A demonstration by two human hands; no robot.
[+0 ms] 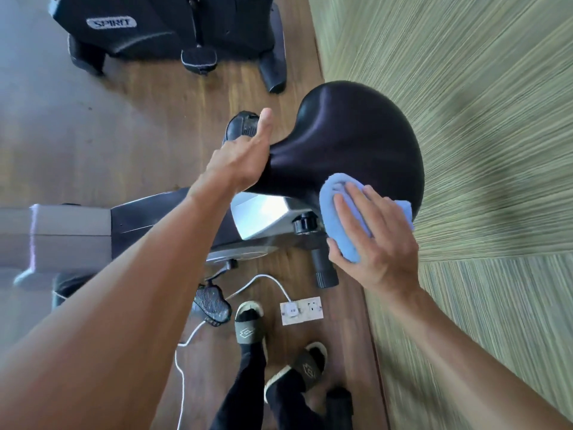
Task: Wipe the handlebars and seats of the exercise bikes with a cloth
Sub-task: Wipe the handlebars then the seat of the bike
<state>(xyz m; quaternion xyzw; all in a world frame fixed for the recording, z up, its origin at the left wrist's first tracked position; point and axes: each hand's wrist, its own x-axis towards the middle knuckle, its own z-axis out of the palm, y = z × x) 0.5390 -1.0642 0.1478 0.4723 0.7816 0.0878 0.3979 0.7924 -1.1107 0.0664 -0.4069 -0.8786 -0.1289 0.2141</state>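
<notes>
your right hand [376, 243] presses a blue cloth [344, 212] flat-fingered on the seat [350, 141], left hand [240, 156] gripping its nose; 1 seat underway (handlebars unseen), second bike [139, 29] apparently waiting.

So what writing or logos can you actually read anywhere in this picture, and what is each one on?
"SPIRIT" on a silver oval badge on the dark housing of the far exercise bike.
Sandals: a logo emblem on each strap, no letters legible.
Floor socket plate: any markings too small to read.
Nothing readable on the seat or the blue cloth.
</notes>
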